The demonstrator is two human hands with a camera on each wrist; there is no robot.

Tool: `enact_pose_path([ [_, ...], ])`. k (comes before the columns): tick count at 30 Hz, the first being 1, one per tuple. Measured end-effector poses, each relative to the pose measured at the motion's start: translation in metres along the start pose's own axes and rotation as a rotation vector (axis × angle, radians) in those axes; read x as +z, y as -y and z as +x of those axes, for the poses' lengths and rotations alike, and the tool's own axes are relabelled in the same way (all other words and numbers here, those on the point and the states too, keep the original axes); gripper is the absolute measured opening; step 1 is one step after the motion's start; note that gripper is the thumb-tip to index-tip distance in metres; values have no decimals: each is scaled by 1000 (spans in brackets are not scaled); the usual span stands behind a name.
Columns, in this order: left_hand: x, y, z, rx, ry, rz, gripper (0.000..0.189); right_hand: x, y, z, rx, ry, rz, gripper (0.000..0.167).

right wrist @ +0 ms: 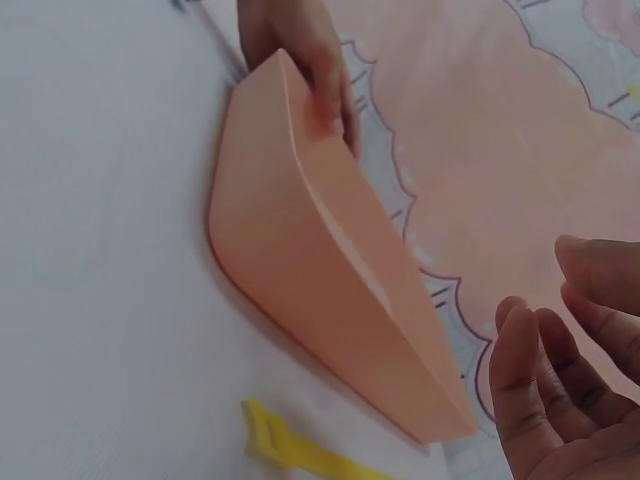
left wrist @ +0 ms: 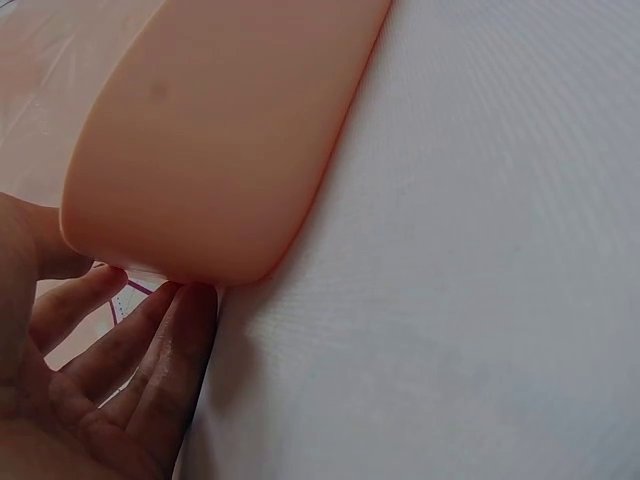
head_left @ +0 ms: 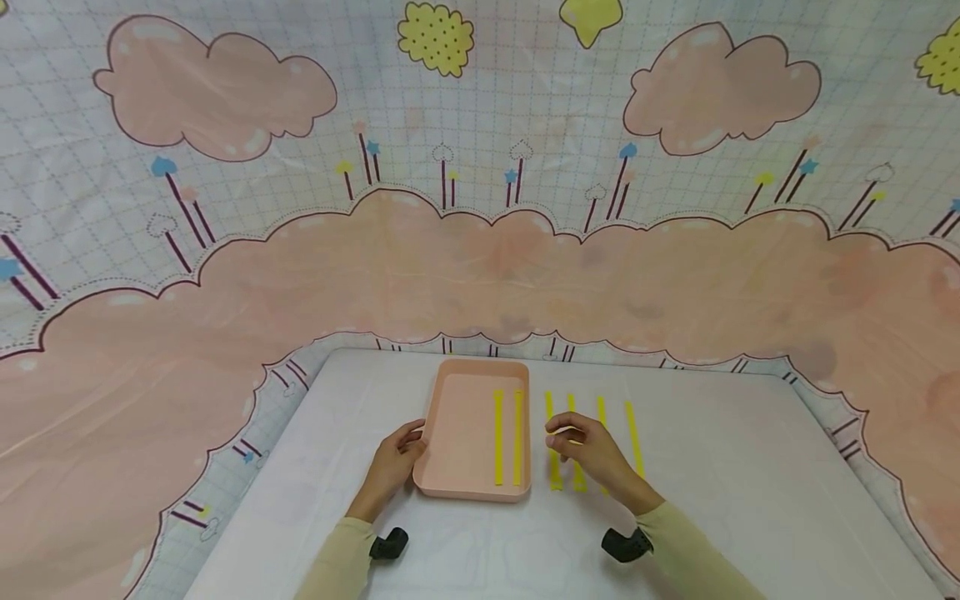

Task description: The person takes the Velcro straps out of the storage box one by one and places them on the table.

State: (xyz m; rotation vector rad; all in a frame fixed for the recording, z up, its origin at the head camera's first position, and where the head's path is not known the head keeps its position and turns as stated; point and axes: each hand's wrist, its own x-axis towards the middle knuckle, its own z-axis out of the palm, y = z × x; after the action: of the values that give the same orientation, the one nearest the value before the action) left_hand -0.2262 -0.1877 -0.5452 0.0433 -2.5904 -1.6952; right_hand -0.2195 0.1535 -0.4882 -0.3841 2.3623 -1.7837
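Observation:
My left hand rests against the outer left wall of a shallow peach tray. In the left wrist view its fingertips touch that wall. Two yellow straps lie lengthwise inside the tray, along its right side. Just right of the tray my right hand hovers with fingers loosely bent and nothing between them. Below it several more yellow straps lie side by side on the table, partly hidden by the hand. One strap end with a slotted head shows in the right wrist view.
The table has a white cover. Behind it hangs a cloth printed with peach clouds, reaching round both sides. A black wrist device is on the right wrist, another on the left.

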Motion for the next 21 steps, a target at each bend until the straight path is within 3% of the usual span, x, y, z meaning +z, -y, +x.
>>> enact_pose_path([
  [14,2,1,1,-9,-11,11,41,22,15,15,-103,40,-28,26],
  [21,2,0,0,-17,-12,9,41,31,19,20,-146,57,-92,22],
])
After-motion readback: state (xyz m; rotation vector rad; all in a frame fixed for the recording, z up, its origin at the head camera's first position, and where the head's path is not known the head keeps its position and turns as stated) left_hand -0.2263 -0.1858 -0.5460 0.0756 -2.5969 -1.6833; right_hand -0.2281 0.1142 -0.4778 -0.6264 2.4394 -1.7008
